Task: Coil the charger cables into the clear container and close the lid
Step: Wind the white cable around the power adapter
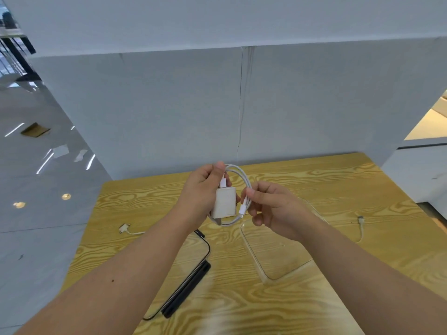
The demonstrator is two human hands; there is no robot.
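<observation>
While both hands' grip clamps one coiled white cable [238, 189] with charger [225, 201], two more cables lie beside one clear container [271, 250].

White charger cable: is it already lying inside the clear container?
No, the coiled white cable is held above the table by both hands, while the clear container sits empty.

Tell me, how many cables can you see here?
4: a white cable coiled in both hands, a black cable under the left arm, a white one at the table's left, another at right.
</observation>
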